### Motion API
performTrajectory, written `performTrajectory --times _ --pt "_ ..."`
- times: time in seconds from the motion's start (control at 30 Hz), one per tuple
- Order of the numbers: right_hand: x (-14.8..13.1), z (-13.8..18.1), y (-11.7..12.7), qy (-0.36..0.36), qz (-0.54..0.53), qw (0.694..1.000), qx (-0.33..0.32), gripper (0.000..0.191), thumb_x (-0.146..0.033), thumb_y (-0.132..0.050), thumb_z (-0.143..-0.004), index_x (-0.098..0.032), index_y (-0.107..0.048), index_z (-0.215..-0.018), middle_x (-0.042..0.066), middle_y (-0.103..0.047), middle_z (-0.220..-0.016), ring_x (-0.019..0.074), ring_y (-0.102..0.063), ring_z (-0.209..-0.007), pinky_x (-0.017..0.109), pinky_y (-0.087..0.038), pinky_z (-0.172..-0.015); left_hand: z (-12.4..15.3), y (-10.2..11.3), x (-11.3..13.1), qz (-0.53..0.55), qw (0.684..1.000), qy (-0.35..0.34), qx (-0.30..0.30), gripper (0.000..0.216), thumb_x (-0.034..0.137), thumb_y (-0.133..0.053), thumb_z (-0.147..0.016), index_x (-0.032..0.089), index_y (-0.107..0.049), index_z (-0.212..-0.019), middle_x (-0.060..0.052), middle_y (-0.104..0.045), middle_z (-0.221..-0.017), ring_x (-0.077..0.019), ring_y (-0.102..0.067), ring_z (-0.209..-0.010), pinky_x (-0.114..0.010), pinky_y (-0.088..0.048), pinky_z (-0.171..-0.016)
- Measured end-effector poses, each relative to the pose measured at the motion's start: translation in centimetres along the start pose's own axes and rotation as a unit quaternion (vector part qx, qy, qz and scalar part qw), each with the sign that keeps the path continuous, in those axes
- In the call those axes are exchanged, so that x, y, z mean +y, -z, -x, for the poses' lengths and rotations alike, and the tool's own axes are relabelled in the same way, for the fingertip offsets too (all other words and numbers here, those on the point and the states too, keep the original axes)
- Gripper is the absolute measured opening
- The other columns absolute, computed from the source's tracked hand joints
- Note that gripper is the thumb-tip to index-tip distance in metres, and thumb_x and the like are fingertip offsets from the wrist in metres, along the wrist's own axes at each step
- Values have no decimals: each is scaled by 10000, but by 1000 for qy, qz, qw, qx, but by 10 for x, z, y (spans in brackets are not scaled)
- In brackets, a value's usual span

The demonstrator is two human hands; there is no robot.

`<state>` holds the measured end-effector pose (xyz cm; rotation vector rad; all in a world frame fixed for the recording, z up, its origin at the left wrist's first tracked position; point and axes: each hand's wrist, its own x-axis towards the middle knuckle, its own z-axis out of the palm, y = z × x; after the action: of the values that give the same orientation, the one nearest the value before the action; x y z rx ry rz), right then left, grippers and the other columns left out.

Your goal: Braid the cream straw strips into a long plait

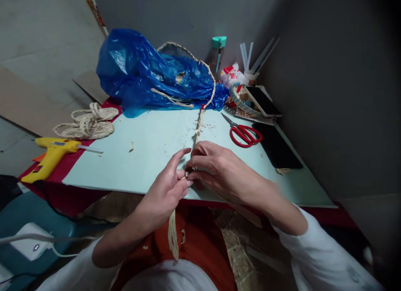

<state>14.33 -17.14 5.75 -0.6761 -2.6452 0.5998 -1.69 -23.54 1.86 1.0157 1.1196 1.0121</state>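
A pale braided fibre cord (198, 127) runs from the blue bag down the table to my hands. My left hand (167, 184) is closed on the cord's near end, thumb raised, with loose flat strands (173, 236) hanging below it. My right hand (224, 170) pinches the same end from the other side, its fingertips touching the left fingers. Another strand (241, 209) trails under my right wrist. The spot where the fingers meet is partly hidden. Red-handled scissors (245, 135) lie to the right, beyond my right hand.
A blue plastic bag (134, 74) fills the table's back. Woven sandals (87, 122) and a yellow glue gun (52, 155) lie left. At right are a dark flat slab (277, 145), a phone (263, 101) on a basket (241, 101), and glue sticks (250, 55) in a cup.
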Motion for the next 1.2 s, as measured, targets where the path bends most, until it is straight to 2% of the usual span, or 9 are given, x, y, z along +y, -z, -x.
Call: performTrajectory --times 0.17,0.27,0.4,0.53,0.73,0.8,0.9,1.03,1.2 --pt "10 0 -1 28 -69 997 9 159 -152 -532 -897 -162 -690 -880 40 -553 -877 123 -525 -753 256 -419 -682 -2 2 6 -11 1000 13 -5 671 170 -559 -817 187 -293 -1434 72 -477 -529 -79 -420 -445 -219 -311 -494" --pt "13 0 -7 -5 -150 987 58 168 -194 -542 -897 -171 -699 -840 32 -571 -847 136 -551 -777 270 -439 -708 -3 3 8 -15 1000 12 -12 683 167 -567 -809 138 -286 -1431 80 -479 -478 -84 -431 -404 -224 -323 -485" --pt "15 -2 -17 -90 -264 951 129 128 -226 -583 -868 -165 -655 -782 19 -574 -835 141 -560 -791 284 -451 -743 -4 5 7 2 1000 5 -25 629 172 -567 -821 143 -313 -1396 14 -613 -602 -69 -422 -418 -210 -301 -456" --pt "13 -3 -23 -148 -339 920 128 126 -244 -563 -873 -159 -594 -786 1 -538 -809 113 -531 -725 257 -433 -693 -3 6 6 16 999 1 -30 543 170 -562 -835 169 -367 -1342 -29 -663 -709 -62 -402 -454 -206 -292 -463" --pt "11 0 -14 -146 -342 913 167 142 -299 -502 -902 -173 -560 -870 3 -531 -791 102 -495 -641 231 -411 -577 3 4 7 5 1000 1 -15 172 246 -521 -890 174 -512 -1046 -37 -665 -770 -60 -352 -494 -208 -271 -493" --pt "19 5 -4 -159 -276 926 201 171 -335 -469 -920 -182 -542 -899 -3 -523 -738 110 -489 -613 239 -405 -563 4 4 8 -12 1000 1 -9 125 260 -503 -901 162 -559 -956 -50 -671 -793 -63 -338 -500 -220 -272 -509" --pt "42 17 13 -192 -23 956 220 184 -337 -468 -915 -179 -560 -895 45 -570 -805 153 -521 -684 286 -411 -633 4 5 9 -31 1000 3 -2 171 268 -511 -892 142 -623 -860 -74 -677 -831 -67 -329 -500 -240 -268 -517" --pt "75 28 19 -235 296 911 167 186 -275 -486 -878 -136 -578 -961 165 -594 -977 271 -524 -880 374 -389 -728 1 5 10 -32 999 15 7 207 269 -543 -863 128 -683 -806 -74 -656 -774 -68 -309 -486 -251 -226 -491" --pt "87 23 9 -279 401 870 69 238 -215 -442 -879 -85 -581 -1023 198 -622 -924 296 -529 -828 388 -350 -682 -1 3 11 16 999 39 23 199 276 -580 -834 127 -712 -837 -48 -615 -694 -42 -267 -455 -244 -176 -461"
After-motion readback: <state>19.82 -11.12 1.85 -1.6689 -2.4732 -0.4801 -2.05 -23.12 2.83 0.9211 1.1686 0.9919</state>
